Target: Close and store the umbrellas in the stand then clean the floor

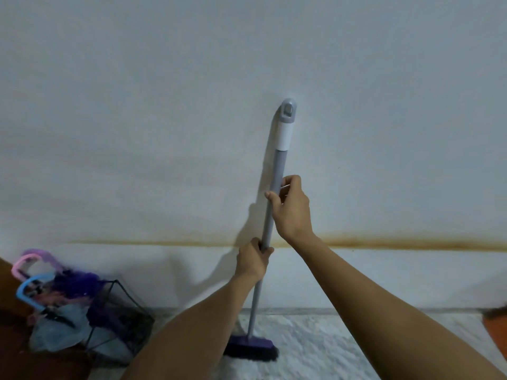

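A broom with a grey handle (279, 165) and a purple brush head (251, 348) stands nearly upright against the white wall, its head on the pale floor. My right hand (290, 207) grips the handle high up. Lower down, my left hand (253, 259) is wrapped round the same handle. At the bottom left, a black wire umbrella stand (123, 322) holds closed umbrellas, with a blue curved handle (30, 286) and a pink one (23, 266) sticking out of the top.
The white wall (164, 105) fills most of the view, crossed by a brownish stain line (397, 244). A brown wooden surface (11, 297) lies at the far left. An orange object (496, 327) shows at the right edge of the floor.
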